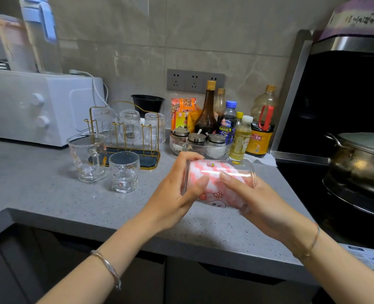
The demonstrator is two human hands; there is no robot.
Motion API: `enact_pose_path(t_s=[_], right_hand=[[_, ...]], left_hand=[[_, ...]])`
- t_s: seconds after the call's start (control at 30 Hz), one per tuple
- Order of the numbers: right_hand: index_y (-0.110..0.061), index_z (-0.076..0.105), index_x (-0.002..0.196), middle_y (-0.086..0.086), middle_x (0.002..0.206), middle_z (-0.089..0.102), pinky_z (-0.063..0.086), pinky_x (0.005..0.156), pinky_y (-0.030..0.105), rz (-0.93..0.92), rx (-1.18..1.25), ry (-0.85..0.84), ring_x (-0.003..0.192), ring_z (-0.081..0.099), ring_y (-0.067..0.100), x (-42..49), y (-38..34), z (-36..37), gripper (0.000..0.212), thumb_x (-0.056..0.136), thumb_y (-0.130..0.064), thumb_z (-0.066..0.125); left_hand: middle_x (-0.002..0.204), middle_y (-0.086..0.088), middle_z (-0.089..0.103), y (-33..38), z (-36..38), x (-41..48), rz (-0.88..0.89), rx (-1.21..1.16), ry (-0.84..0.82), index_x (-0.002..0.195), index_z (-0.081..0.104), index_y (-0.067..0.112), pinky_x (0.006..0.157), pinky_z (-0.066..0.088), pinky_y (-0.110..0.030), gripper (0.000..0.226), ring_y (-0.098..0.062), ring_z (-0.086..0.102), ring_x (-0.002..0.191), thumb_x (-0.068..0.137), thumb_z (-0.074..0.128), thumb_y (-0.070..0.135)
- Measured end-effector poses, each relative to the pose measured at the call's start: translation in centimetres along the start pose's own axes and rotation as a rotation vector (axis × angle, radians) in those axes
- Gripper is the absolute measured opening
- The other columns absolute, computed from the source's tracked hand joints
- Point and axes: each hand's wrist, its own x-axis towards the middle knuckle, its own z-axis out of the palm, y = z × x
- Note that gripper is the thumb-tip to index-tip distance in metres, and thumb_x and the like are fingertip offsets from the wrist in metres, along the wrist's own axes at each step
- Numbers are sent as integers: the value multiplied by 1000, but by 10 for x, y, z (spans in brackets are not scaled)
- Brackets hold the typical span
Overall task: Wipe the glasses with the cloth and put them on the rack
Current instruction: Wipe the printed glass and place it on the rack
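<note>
While my left hand [177, 190] grips the sideways glass [242, 164] right of the rack [145, 159], my right hand [260, 205] curled round its mouth, cloth [200, 170] stuffed inside

海天酱油 on dark sauce bottle [259, 141], rest blurred

Soft even indoor light; white glare streak on glass [216, 168]; edges bowed, corners blurred (upper left worst).

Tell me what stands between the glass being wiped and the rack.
A small tumbler and a handled mug stand on the counter just before the rack's near edge. Between the held glass and the rack's right end nothing visible stands, so that side seems open.
</note>
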Motion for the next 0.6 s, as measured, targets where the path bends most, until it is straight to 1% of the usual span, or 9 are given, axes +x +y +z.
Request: enact_pose_path(t_s=[0.07,0.13,0.17,0.23,0.27,0.33,0.43,0.53,0.6], right_hand=[[-15,76,93,11,98,74,56,78,24,-16,-51,29,88,71,19,1,-1,0,22,82,-23,58],[-8,72,100,15,99,73,55,88,31,-42,-161,63,91,70,22,3,0,-1,27,81,-23,60],[-5,70,102,15,99,73,53,90,32,-56,-216,82,93,69,22,3,-1,0,30,80,-22,62],[-5,68,103,10,98,74,55,84,25,-78,-285,129,95,70,18,3,0,0,32,75,-21,66],[-7,69,101,6,96,75,55,79,20,-86,-301,151,93,71,16,3,0,0,32,72,-20,69],[-6,70,96,2,91,76,53,72,15,-95,-311,184,88,72,13,1,0,1,30,68,-16,74],[-8,70,92,-1,86,76,52,66,13,-85,-315,231,82,72,11,0,2,3,26,67,-8,77],[-12,69,90,-1,85,76,54,65,15,-35,-319,259,82,72,12,2,-1,1,31,62,-6,80],[-11,69,90,3,86,76,55,67,17,22,-272,201,83,72,14,1,-8,-1,35,57,-5,79]], left_hand=[[105,29,54,3,3,-1,-15,-24,5,118,37,40,61,50,-15,57,-5,64,85,78,39,79],[103,22,59,3,7,-1,-114,-72,14,119,37,41,50,48,-17,58,-9,65,75,76,33,79],[105,15,62,2,8,-1,-198,-116,9,121,38,40,46,48,-20,64,-11,67,72,72,28,80],[109,1,68,2,9,2,-395,-225,-36,130,43,31,44,49,-23,87,-12,70,70,68,20,87],[108,-4,70,3,9,4,-480,-283,-64,132,48,24,45,48,-23,94,-13,70,69,72,18,90],[100,-8,73,4,7,6,-570,-371,-84,127,56,16,46,45,-21,90,-12,67,65,79,17,81],[90,-6,71,4,8,8,-555,-339,-22,128,52,14,43,42,-19,76,-10,64,59,85,24,70],[81,-4,67,1,10,9,-433,-259,58,117,47,21,38,39,-20,45,-10,63,53,97,28,58],[80,-2,65,0,9,7,-317,-206,68,108,43,29,38,40,-20,41,-9,63,55,91,36,65]])
